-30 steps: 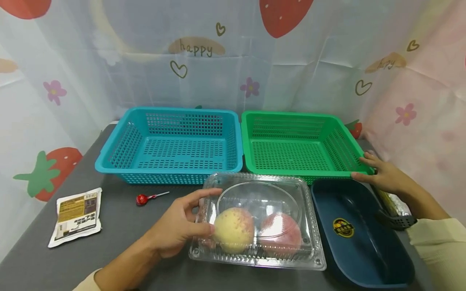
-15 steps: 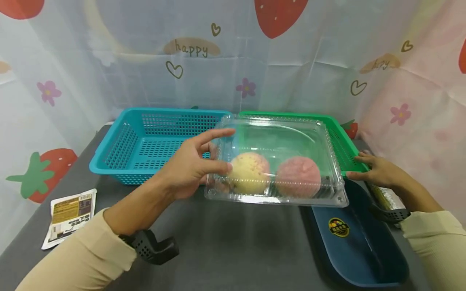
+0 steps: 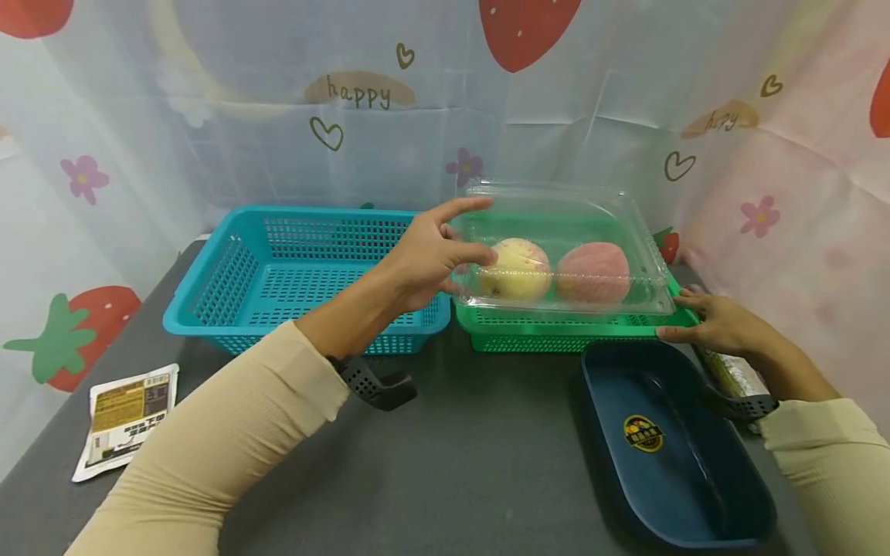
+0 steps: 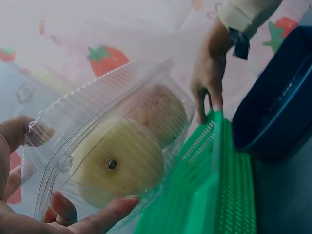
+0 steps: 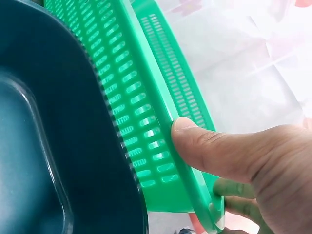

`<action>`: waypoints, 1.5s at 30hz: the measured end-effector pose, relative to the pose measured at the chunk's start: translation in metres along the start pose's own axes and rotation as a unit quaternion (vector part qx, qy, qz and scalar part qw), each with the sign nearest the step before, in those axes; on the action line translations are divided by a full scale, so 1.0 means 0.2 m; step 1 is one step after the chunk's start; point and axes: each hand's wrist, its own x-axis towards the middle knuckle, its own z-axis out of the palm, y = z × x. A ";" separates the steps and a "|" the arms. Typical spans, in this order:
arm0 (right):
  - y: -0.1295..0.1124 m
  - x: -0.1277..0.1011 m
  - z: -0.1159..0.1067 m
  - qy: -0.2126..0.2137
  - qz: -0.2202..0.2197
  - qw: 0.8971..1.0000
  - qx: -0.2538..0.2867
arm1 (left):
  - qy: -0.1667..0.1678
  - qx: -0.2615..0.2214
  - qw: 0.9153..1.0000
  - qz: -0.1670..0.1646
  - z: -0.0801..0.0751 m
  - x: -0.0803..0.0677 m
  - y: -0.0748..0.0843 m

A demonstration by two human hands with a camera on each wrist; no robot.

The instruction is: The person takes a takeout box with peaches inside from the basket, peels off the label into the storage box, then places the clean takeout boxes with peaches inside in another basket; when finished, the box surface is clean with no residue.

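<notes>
A clear plastic clamshell box point(image 3: 577, 224) holds a yellow peach point(image 3: 516, 269) and a pink peach point(image 3: 593, 272). My left hand point(image 3: 431, 259) grips the box by its left end and holds it in the air, just above the green basket point(image 3: 556, 330). In the left wrist view the box point(image 4: 97, 122) lies between thumb and fingers, with the yellow peach point(image 4: 119, 165) nearest. My right hand point(image 3: 716, 320) pinches the green basket's front right corner. The right wrist view shows its thumb on the basket rim point(image 5: 146, 87) and fingers curled behind it.
A blue basket point(image 3: 306, 270) stands left of the green one. A dark blue tray point(image 3: 667, 455) lies at the front right, with a foil packet point(image 3: 730, 374) beside it. A printed sachet point(image 3: 125, 417) lies at the front left. Patterned curtains close off the back and sides.
My left hand has lifted the clamshell box off the table and carried it up and back, over the green basket. The right hand has stayed on the basket's corner.
</notes>
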 end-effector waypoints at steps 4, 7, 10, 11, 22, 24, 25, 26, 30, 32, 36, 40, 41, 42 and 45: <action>0.00 0.00 0.00 -0.001 0.002 1.000 0.005 | -0.004 -0.003 1.000 -0.015 0.02 0.11 -0.05; 0.00 0.01 0.00 -0.004 0.004 1.000 -0.001 | 0.003 -0.010 1.000 -0.022 0.04 0.17 -0.10; 0.00 0.01 0.00 -0.004 0.007 1.000 -0.009 | 0.015 -0.019 0.999 -0.030 0.06 0.24 -0.15; 0.00 0.01 -0.01 -0.003 0.007 1.000 -0.012 | 0.020 -0.020 0.999 -0.034 0.07 0.25 -0.17; 0.00 0.01 0.00 0.002 -0.003 1.000 -0.029 | 0.034 -0.016 0.996 -0.075 0.13 0.37 -0.35; 0.00 0.02 0.00 0.004 -0.009 0.999 -0.033 | 0.035 -0.026 0.996 -0.076 0.14 0.37 -0.37; 0.00 0.02 -0.01 0.004 -0.010 0.999 -0.033 | 0.035 -0.031 0.996 -0.076 0.14 0.38 -0.38; 0.00 0.02 -0.01 0.005 -0.010 0.999 -0.034 | 0.035 -0.036 0.996 -0.076 0.14 0.38 -0.39; 0.00 0.02 -0.01 0.003 -0.008 0.999 -0.032 | 0.037 -0.048 0.995 -0.079 0.15 0.40 -0.40; 0.00 0.01 -0.01 0.000 -0.007 1.000 -0.031 | 0.038 -0.051 0.994 -0.086 0.15 0.40 -0.41; 0.00 0.01 -0.01 -0.004 -0.005 1.000 -0.029 | 0.040 -0.047 0.993 -0.103 0.16 0.42 -0.42; 0.00 0.01 -0.01 -0.004 -0.005 0.999 -0.034 | 0.045 -0.032 0.992 -0.117 0.17 0.43 -0.42; -0.01 0.01 -0.01 -0.004 -0.006 0.999 -0.032 | 0.049 -0.028 0.991 -0.121 0.18 0.43 -0.42; -0.01 0.01 -0.01 -0.004 -0.007 0.999 -0.032 | 0.051 -0.022 0.991 -0.123 0.18 0.44 -0.42; -0.01 0.01 -0.02 -0.004 -0.007 1.000 -0.029 | 0.054 -0.004 0.990 -0.131 0.18 0.45 -0.43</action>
